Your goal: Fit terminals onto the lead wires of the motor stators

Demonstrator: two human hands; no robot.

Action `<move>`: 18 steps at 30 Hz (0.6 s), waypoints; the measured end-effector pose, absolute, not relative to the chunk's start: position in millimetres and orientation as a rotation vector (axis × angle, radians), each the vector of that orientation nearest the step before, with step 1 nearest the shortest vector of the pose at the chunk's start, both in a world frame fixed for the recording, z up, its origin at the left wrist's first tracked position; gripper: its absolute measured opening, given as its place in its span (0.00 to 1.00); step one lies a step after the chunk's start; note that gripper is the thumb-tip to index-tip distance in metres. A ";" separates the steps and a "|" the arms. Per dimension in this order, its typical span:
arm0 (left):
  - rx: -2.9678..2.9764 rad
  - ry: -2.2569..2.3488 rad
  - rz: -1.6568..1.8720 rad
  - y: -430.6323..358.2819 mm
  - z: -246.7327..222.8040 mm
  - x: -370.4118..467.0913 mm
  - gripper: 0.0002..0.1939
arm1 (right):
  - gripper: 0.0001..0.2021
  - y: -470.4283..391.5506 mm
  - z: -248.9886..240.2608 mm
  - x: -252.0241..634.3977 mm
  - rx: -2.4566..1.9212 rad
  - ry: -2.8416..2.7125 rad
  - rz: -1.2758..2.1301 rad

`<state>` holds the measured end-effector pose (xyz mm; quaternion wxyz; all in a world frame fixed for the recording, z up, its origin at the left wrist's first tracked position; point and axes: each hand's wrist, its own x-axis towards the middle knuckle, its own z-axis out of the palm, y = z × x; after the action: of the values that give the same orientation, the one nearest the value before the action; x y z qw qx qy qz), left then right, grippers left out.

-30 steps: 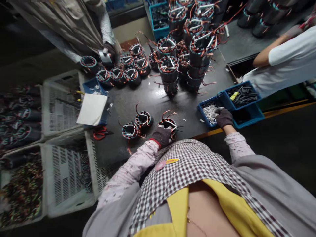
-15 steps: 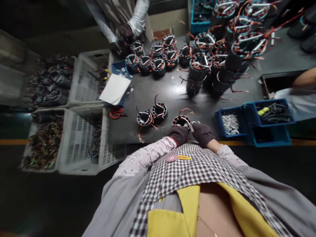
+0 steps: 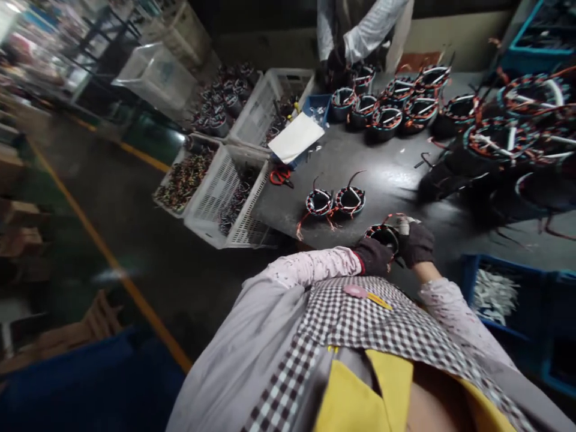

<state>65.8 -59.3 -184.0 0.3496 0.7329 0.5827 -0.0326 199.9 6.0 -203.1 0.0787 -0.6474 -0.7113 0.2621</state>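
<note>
A motor stator (image 3: 381,233), a dark ring with windings and orange lead wires, stands at the table's near edge in front of my apron. My gloved left hand (image 3: 377,257) is closed around its near left side. At its right rim is my gloved right hand (image 3: 416,241), fingers pinched where the orange leads end; the exact grip is small and partly hidden. Farther left, two similar stators, a left one (image 3: 319,203) and a right one (image 3: 350,201), stand side by side with their leads splayed out.
Red-handled scissors (image 3: 281,176) lie at the table's left edge near a white paper (image 3: 297,138). White crates (image 3: 211,207) adjoin on the left. More stators (image 3: 387,120) stand at the back and right, beyond them a co-worker's sleeve (image 3: 375,27). A blue bin (image 3: 470,282) holds white pieces.
My view has swung left, so the table appears farther right and more floor shows. The right hand has shifted from the stator's near side to its right rim; the left hand keeps its hold.
</note>
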 end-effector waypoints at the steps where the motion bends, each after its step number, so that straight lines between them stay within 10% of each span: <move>1: 2.003 1.372 -0.134 -57.6 -182.6 57.7 0.24 | 0.29 -0.8 -205.1 208.4 -1.879 -2.049 0.824; 18: 1.747 2.052 -0.286 -63.2 -210.0 -119.9 0.33 | 0.26 -54.4 -219.3 210.6 -2.073 -2.283 0.905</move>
<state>-119.9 -63.2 -210.0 0.2141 0.6297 0.7396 -0.1030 210.6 -54.4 -219.3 -0.0360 -0.6447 -0.7098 0.2814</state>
